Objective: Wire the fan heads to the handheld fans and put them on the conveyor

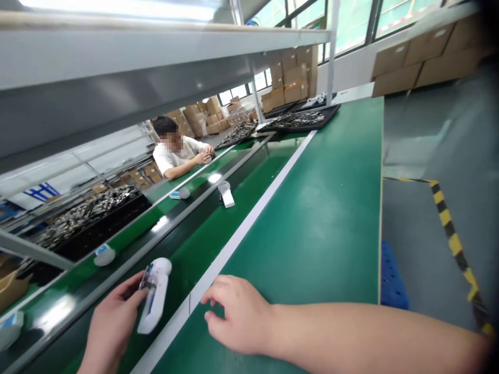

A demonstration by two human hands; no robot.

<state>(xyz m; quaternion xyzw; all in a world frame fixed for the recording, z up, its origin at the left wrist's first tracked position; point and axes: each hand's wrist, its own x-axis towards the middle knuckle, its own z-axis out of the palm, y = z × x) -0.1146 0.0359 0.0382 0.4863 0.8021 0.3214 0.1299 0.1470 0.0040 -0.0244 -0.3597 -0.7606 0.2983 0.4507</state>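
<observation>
A white plastic housing (155, 298) with a rounded head and small parts exposed along its left side is pinched by my left hand (115, 317) above the green belt. My right hand (236, 311) rests over the near table edge beside the white strip (249, 221), fingers curled but apart, with nothing in them. Farther up the belt lies another white housing (226, 195) with a dark part beside it.
White round-headed pieces with blue labels (104, 255) lie along the far lane. Black trays of metal parts (304, 120) stand at the far end. A person in a white shirt (187, 150) works across the belt. A grey shelf beam (156, 57) hangs overhead.
</observation>
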